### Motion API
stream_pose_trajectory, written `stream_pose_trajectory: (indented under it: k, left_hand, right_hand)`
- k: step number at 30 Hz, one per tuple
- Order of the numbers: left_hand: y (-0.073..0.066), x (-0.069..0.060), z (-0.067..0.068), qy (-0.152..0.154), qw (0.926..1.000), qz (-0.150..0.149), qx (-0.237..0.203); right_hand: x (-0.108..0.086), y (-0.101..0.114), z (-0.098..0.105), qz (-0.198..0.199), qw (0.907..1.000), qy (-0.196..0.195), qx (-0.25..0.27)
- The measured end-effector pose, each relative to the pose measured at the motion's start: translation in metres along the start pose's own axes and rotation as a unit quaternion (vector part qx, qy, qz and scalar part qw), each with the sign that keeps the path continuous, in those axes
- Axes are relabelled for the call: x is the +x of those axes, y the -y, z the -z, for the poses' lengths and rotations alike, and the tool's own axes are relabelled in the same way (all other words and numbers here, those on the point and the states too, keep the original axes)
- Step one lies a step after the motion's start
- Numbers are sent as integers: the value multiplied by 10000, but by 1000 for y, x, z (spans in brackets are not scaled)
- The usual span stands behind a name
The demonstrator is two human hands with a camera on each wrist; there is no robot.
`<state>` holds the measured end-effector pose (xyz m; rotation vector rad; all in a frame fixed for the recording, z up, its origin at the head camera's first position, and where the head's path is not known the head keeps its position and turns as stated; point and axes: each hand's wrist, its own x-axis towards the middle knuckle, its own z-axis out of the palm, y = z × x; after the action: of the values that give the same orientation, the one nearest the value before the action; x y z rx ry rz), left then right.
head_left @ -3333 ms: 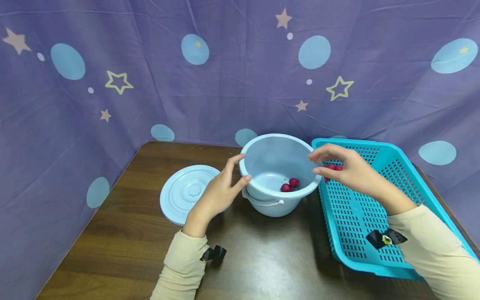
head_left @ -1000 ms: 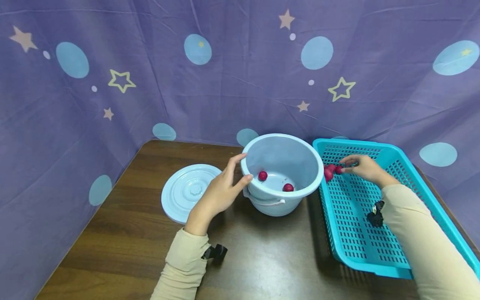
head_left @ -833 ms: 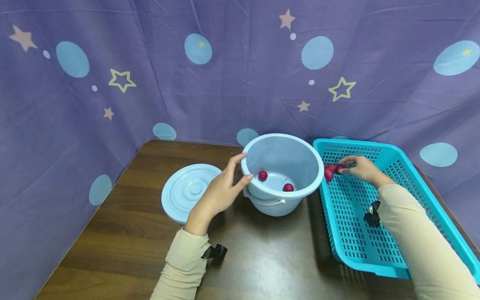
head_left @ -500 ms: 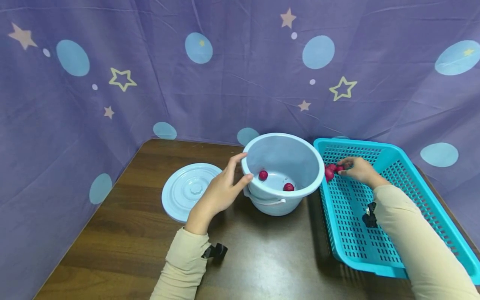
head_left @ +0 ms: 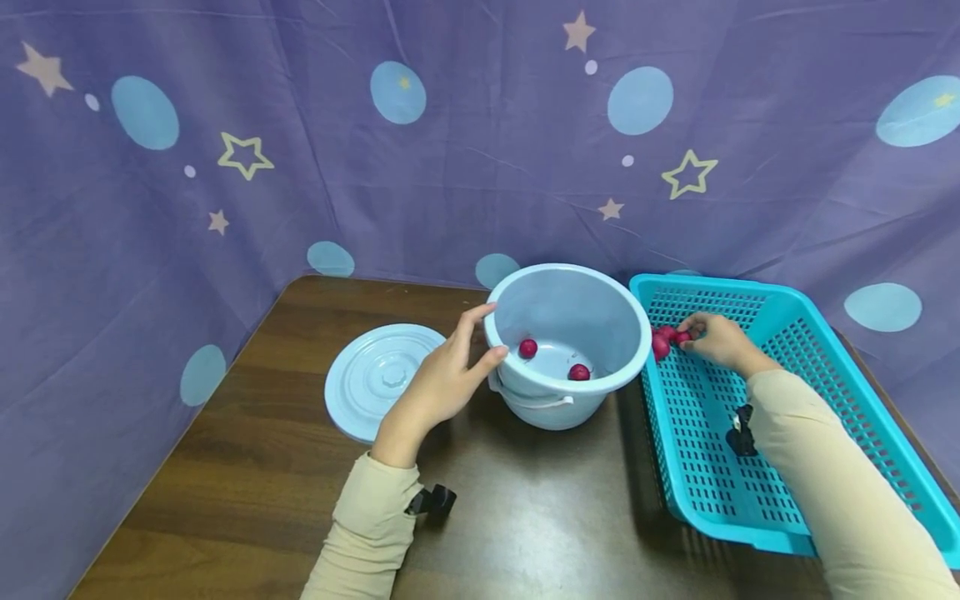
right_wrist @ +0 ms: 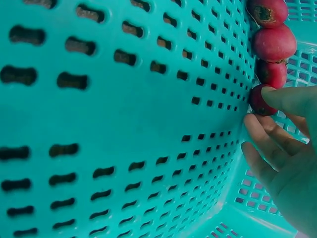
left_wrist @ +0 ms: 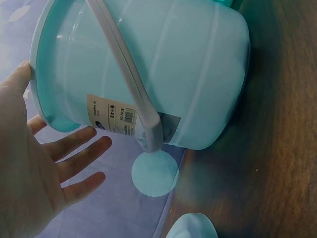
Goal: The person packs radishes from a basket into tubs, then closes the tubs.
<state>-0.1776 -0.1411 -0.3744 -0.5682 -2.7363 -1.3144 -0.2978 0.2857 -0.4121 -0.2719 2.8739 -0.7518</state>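
A light blue bucket (head_left: 551,412) stands upright on the table, with two red radishes (head_left: 578,372) apart on its floor. My left hand (head_left: 442,383) rests its thumb and index finger against the left side of the rim; in the left wrist view the other fingers (left_wrist: 81,163) spread loosely beside the bucket wall. Inside the turquoise basket (head_left: 738,533), my right hand (head_left: 718,340) pinches a radish (right_wrist: 261,100) between thumb and fingertips, at the end of a row. Other radishes (right_wrist: 275,42) lie touching along the basket's side wall, partly hidden in the head view by its rim.
The bucket's round light blue lid (head_left: 382,375) lies flat on the wooden table (head_left: 247,467), left of the bucket and behind my left forearm. A white carrying handle (head_left: 543,404) hangs on the bucket's front. A purple patterned cloth (head_left: 450,183) hangs behind the table.
My right hand has moved from beside the bucket's right rim into the basket, to the radishes. The radishes inside the bucket have rolled apart. The left hand stays at the rim.
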Motion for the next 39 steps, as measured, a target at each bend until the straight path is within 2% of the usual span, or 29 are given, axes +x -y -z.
stream_pose_trajectory:
  k: [15, 26, 31, 39]
  left_hand:
    - [-1, 0, 0, 7, 9999, 54, 126]
    - [-1, 0, 1, 18, 9998, 123, 143]
    - [-2, -2, 1, 27, 9998, 153, 151]
    - [-3, -1, 1, 16, 9998, 131, 150]
  right_hand:
    - [-12, 17, 14, 70, 9999, 109, -45]
    - [-24, 32, 31, 671, 9977, 40, 43]
    - [-35, 41, 37, 765, 9970, 26, 74]
    - [-49, 54, 44, 1071, 9940, -231, 20]
